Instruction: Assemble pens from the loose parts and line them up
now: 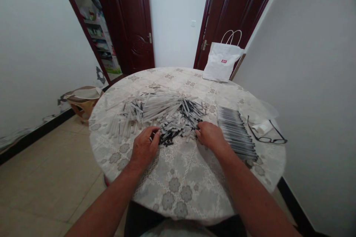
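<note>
A heap of small black and white pen caps [178, 127] lies in the middle of the table. My left hand [144, 146] rests at the heap's left edge, its thumb and fingers curled toward each other; what is between them is hidden. At the right edge, the fingers of my right hand [210, 134] are bent in against the parts, and I cannot make out what they hold. Behind the caps spread long whitish pen barrels [160, 105], with dark slim pieces [190, 107] at their right. Right of my right hand, pens [237, 133] lie side by side in a neat row.
A patterned cloth [178, 192] covers the round table. Black-framed glasses [268, 140] lie at the right beside a crumpled white tissue [261, 127] and clear plastic. At the back right stands a white paper bag [222, 61]. A wooden stool [83, 100] is left of the table.
</note>
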`<action>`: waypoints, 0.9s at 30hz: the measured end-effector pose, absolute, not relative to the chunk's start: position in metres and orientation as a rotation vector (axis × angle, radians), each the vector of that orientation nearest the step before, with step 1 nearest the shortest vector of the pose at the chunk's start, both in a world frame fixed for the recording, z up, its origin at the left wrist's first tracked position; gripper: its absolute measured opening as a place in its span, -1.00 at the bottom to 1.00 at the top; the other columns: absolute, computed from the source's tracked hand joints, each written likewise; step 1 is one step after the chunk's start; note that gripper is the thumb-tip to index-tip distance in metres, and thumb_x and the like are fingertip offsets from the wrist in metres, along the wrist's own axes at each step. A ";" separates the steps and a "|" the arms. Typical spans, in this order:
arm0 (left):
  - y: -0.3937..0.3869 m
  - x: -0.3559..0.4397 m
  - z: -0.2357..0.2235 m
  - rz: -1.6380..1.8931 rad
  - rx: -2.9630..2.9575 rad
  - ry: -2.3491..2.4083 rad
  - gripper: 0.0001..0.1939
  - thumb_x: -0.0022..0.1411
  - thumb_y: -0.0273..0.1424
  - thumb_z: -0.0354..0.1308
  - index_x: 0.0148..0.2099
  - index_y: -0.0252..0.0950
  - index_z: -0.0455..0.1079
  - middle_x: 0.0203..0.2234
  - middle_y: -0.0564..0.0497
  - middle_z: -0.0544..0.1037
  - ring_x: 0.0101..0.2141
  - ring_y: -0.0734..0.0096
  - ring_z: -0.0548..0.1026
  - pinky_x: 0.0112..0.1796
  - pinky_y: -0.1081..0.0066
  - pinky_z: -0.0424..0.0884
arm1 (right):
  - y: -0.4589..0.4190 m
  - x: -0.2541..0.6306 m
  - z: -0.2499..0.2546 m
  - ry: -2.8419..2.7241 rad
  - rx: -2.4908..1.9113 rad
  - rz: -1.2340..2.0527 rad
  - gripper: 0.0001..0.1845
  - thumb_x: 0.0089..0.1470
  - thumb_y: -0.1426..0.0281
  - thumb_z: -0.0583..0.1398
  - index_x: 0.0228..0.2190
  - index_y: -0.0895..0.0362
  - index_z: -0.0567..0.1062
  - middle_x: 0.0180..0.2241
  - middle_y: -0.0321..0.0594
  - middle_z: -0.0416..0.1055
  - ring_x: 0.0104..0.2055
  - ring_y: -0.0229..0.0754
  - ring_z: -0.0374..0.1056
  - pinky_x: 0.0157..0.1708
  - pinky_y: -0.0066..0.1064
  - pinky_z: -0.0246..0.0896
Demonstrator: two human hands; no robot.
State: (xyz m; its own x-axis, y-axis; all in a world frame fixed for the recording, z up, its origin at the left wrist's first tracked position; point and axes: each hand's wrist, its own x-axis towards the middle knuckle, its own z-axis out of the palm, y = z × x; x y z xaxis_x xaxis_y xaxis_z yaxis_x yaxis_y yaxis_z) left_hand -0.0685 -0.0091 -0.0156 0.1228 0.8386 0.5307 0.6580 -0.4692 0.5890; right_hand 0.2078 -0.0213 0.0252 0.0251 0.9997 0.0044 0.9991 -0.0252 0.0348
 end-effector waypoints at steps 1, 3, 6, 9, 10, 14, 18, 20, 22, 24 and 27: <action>-0.009 -0.069 -0.014 1.256 2.204 1.494 -0.81 0.38 -0.32 0.10 -0.07 -0.26 0.48 -0.25 -0.05 0.62 -0.25 0.25 0.57 -0.16 0.31 0.44 | -0.021 0.204 0.021 2.161 2.246 0.050 -0.71 0.29 0.22 0.14 -0.16 0.14 0.55 -0.14 -0.02 0.55 -0.10 0.00 0.51 -0.22 -0.35 0.25; -0.008 -0.069 -0.009 1.219 2.246 1.503 -0.82 0.37 -0.34 0.11 -0.05 -0.27 0.46 -0.24 -0.06 0.60 -0.30 0.28 0.56 -0.17 0.30 0.44 | -0.021 0.201 0.014 2.151 2.261 0.055 -0.71 0.29 0.23 0.13 -0.14 0.15 0.53 -0.13 0.00 0.54 -0.10 0.01 0.51 -0.22 -0.33 0.26; -0.003 -0.069 -0.001 1.164 2.317 1.530 -0.81 0.35 -0.37 0.13 -0.03 -0.28 0.45 -0.19 -0.08 0.60 -0.30 0.27 0.55 -0.15 0.28 0.45 | -0.020 0.202 0.006 2.152 2.278 0.044 -0.70 0.32 0.25 0.09 -0.12 0.18 0.51 -0.10 0.04 0.53 -0.08 0.03 0.51 -0.20 -0.31 0.27; 0.008 -0.070 0.006 1.119 2.386 1.603 -0.79 0.33 -0.41 0.13 0.00 -0.30 0.45 -0.15 -0.12 0.59 -0.22 0.22 0.56 -0.09 0.25 0.44 | -0.020 0.204 -0.001 2.157 2.293 0.040 -0.71 0.34 0.26 0.06 -0.14 0.18 0.49 -0.11 0.05 0.53 -0.09 0.04 0.51 -0.20 -0.30 0.27; 0.013 -0.070 0.009 1.098 2.402 1.632 -0.78 0.33 -0.42 0.13 0.00 -0.31 0.45 -0.14 -0.13 0.59 -0.20 0.20 0.56 -0.07 0.25 0.44 | -0.021 0.204 -0.003 2.166 2.297 0.045 -0.72 0.34 0.26 0.06 -0.15 0.17 0.48 -0.11 0.04 0.53 -0.09 0.04 0.51 -0.20 -0.30 0.27; 0.035 -0.064 0.016 0.981 2.400 1.769 -0.78 0.31 -0.42 0.16 -0.01 -0.30 0.46 -0.12 -0.14 0.59 -0.09 0.14 0.55 -0.02 0.25 0.42 | -0.021 0.205 -0.007 2.200 2.297 0.042 -0.76 0.34 0.28 0.08 -0.16 0.16 0.46 -0.13 0.01 0.53 -0.10 0.01 0.51 -0.21 -0.32 0.25; 0.052 -0.052 0.020 0.836 2.425 1.928 -0.73 0.32 -0.40 0.15 0.05 -0.26 0.44 -0.06 -0.15 0.56 -0.04 0.13 0.54 -0.05 0.27 0.42 | -0.020 0.206 -0.008 2.194 2.336 0.038 -0.75 0.34 0.25 0.10 -0.14 0.15 0.45 -0.12 -0.01 0.52 -0.10 -0.01 0.51 -0.23 -0.35 0.23; 0.057 -0.046 0.020 0.737 2.448 2.006 -0.72 0.33 -0.39 0.13 0.07 -0.24 0.44 -0.05 -0.16 0.55 -0.09 0.12 0.55 -0.12 0.28 0.43 | -0.020 0.206 -0.009 2.202 2.334 0.019 -0.76 0.34 0.26 0.10 -0.14 0.15 0.45 -0.12 -0.02 0.52 -0.10 -0.03 0.51 -0.24 -0.36 0.22; 0.059 -0.043 0.018 0.616 2.466 2.051 -0.74 0.34 -0.39 0.10 0.04 -0.24 0.45 -0.09 -0.19 0.55 -0.14 0.10 0.56 -0.19 0.28 0.42 | -0.020 0.207 -0.010 2.226 2.322 -0.004 -0.78 0.34 0.29 0.10 -0.14 0.14 0.46 -0.13 -0.02 0.53 -0.11 -0.04 0.51 -0.24 -0.36 0.21; 0.061 -0.041 0.015 0.535 2.471 2.064 -0.77 0.34 -0.42 0.07 -0.01 -0.26 0.47 -0.15 -0.22 0.55 -0.17 0.08 0.55 -0.22 0.28 0.40 | -0.019 0.209 -0.011 2.254 2.309 -0.021 -0.79 0.34 0.31 0.09 -0.14 0.15 0.46 -0.14 -0.02 0.53 -0.12 -0.03 0.51 -0.25 -0.35 0.21; 0.060 -0.041 0.010 0.540 2.459 2.053 -0.78 0.33 -0.47 0.05 -0.06 -0.26 0.49 -0.20 -0.22 0.55 -0.16 0.08 0.53 -0.21 0.28 0.39 | -0.020 0.211 -0.011 2.265 2.297 -0.050 -0.79 0.33 0.34 0.07 -0.15 0.16 0.47 -0.14 0.00 0.54 -0.11 -0.02 0.50 -0.25 -0.35 0.19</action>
